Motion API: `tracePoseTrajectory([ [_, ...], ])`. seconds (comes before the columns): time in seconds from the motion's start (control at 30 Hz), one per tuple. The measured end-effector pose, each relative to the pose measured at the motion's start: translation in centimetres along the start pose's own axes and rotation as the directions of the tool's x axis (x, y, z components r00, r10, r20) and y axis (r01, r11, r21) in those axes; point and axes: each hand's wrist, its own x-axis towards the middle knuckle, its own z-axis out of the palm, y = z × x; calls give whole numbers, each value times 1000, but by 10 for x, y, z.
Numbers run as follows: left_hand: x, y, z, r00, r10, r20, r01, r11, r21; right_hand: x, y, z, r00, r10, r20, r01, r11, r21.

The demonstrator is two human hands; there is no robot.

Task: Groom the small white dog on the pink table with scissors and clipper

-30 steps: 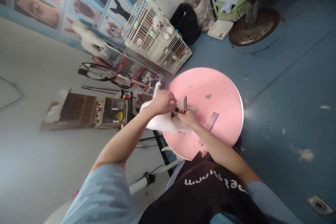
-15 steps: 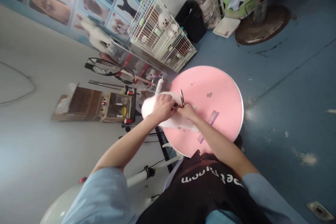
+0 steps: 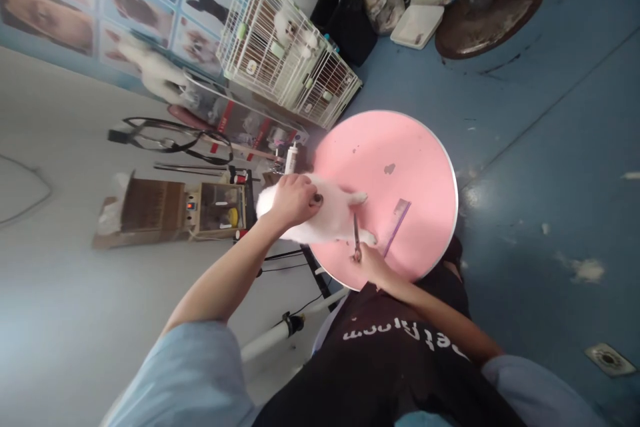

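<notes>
Gripping scissors (image 3: 356, 229), the right hand (image 3: 371, 263) partly hides their handles

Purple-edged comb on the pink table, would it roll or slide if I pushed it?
The purple-edged comb lies flat on the pink table, so it would probably slide rather than roll. It looks thin, so likely light, and its straight edge suggests it is fairly stiff.
</notes>
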Motion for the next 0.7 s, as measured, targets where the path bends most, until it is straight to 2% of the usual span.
tracePoseTrajectory([
  [0.1, -3, -6, 5, 1000, 12, -7, -12, 1000, 4, -24, 30, 24, 992, 11, 128, 24, 962, -270],
  [0.2, -6, -10, 11, 999, 20, -47, -21, 1000, -21, -27, 35, 33, 979, -29, 201, 104, 921, -375],
  [0.27, -8, -12, 14, 997, 23, -79, -27, 999, -46, -20, 28, 31, 979, -52, 196, 138, 881, -452],
  [0.4, -12, -11, 15, 992, 16, -122, -29, 994, -107, 3, 5, 19, 985, -154, 82, 169, 729, -663],
  [0.47, -13, -11, 16, 990, 20, -142, -37, 992, -118, 15, -1, 13, 984, -173, 49, 157, 696, -700],
  [0.57, -13, -11, 16, 984, 41, -173, -61, 991, -117, 27, 1, 7, 985, -149, 91, 172, 717, -676],
  [0.7, -11, -10, 18, 975, 70, -210, -99, 987, -131, 32, 3, 5, 965, -245, 99, 248, 715, -654],
])
